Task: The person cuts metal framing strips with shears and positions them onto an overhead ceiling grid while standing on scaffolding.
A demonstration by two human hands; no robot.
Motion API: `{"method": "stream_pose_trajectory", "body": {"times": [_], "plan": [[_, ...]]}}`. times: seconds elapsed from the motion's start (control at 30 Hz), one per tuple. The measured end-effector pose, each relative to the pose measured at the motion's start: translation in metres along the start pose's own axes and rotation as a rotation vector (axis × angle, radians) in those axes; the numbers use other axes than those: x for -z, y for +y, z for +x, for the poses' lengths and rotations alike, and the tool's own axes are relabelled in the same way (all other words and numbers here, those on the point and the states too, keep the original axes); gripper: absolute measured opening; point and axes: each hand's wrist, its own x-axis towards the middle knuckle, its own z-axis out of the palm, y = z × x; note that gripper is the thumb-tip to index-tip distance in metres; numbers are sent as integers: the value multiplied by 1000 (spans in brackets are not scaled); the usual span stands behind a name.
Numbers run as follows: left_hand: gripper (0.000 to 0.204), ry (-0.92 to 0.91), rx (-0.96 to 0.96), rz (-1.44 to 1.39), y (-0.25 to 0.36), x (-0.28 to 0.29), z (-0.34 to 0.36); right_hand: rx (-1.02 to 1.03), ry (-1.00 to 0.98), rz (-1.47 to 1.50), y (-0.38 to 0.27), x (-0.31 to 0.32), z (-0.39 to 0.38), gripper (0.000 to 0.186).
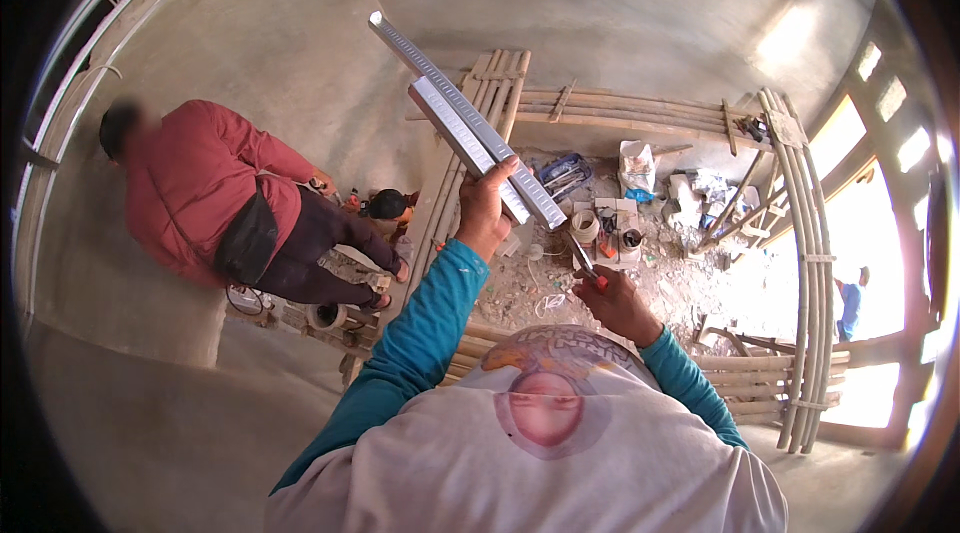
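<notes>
My left hand (484,208) is closed around two silver metal channels lying side by side. The longer channel (435,83) has rows of slots and slants from upper left down toward my right hand. Beside it, the shorter channel (455,141) ends close to my fingers. Near the long channel's lower end, my right hand (617,303) grips a cutting tool, apparently tin snips (585,261), with metal jaws and red on the handle. The jaws point up at that end; whether they touch it I cannot tell.
A co-worker in a red top (200,183) stands on the left, beside the plastered wall (270,43). Bamboo scaffolding (805,263) frames the area. Below lie a blue crate of tools (563,175), a white sack (637,163), a bucket (630,238) and rubble. Another person (852,305) is outside at right.
</notes>
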Motion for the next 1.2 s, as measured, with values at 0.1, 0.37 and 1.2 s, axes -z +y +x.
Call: {"method": "stream_pose_trajectory", "body": {"times": [0.1,0.37,1.2], "plan": [[39,-66,50,-8,3,1,-2,4,36,29,-3,-6,-1,29],[46,-113,36,-133,-5,2,-8,3,45,19,-9,-2,-5,29],[56,-119,62,-79,-5,2,-18,-55,119,135,0,-16,0,29]]}}
